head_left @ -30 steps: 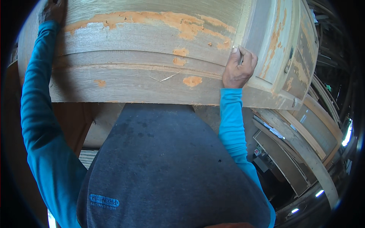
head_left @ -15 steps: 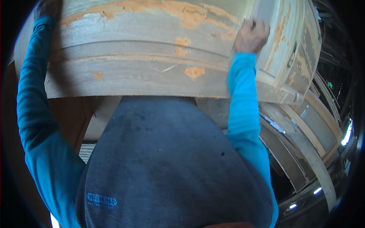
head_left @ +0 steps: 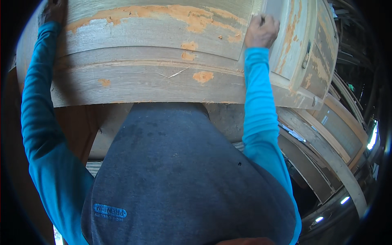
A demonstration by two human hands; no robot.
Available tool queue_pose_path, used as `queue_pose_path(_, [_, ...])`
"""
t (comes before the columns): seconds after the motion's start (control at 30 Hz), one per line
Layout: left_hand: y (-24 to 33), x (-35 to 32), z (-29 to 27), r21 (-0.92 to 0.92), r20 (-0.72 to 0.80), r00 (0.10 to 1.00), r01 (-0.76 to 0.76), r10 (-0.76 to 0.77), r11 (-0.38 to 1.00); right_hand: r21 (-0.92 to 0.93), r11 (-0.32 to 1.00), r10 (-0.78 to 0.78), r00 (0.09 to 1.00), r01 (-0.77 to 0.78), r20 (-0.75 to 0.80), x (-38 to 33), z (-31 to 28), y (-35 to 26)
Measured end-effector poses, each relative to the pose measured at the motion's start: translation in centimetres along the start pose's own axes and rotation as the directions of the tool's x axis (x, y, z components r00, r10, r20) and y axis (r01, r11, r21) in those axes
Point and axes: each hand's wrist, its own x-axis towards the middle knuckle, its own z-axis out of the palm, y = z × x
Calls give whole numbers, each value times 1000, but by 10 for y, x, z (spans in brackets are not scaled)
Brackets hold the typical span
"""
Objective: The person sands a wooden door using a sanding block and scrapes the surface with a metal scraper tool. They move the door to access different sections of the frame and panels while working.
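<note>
A large grey wooden door panel (head_left: 155,81) with orange filler patches (head_left: 192,18) lies in front of me at chest height. My left hand (head_left: 53,10) rests far out at the panel's top left corner, partly cut off by the picture's rim, so its grip is hidden. My right hand (head_left: 261,30) is curled against the raised moulding near the panel's right side, fingers closed on a small pale object (head_left: 261,18) that barely shows. Both arms wear bright blue sleeves. My dark blue shirt fills the lower middle.
More wooden frames and door pieces (head_left: 326,126) are stacked to the right and below. A brown wooden surface (head_left: 77,122) shows under the panel at the left. A small metal fitting (head_left: 305,60) sits on the panel's right stile.
My right hand has slid farther away along the moulding, toward the top of the panel. My left hand has stayed at the far left corner.
</note>
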Motion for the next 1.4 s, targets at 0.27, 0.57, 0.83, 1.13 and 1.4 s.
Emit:
queue_pose_path(0.27, [10, -3, 1, -101, 43, 998, 44, -40, 994, 13, 1000, -14, 999, 13, 35, 17, 10, -1])
queue_pose_path(0.57, [32, -15, -16, -99, 15, 1000, 25, -24, 995, 108, 992, 58, 998, -61, 25, -39, -7, -15])
queue_pose_path(0.83, [37, -21, -17, -170, -133, 982, -157, 135, 973, 33, 998, 55, 998, -55, -20, 76, 46, 9])
queue_pose_path(1.13, [56, -26, -25, -267, -93, 995, -63, 40, 962, 33, 999, -14, 999, 15, -44, 206, 119, 41])
queue_pose_path(1.4, [56, -24, -28, -277, -58, 998, -19, 3, 961, -60, 997, 52, 998, -53, -29, 319, 178, 64])
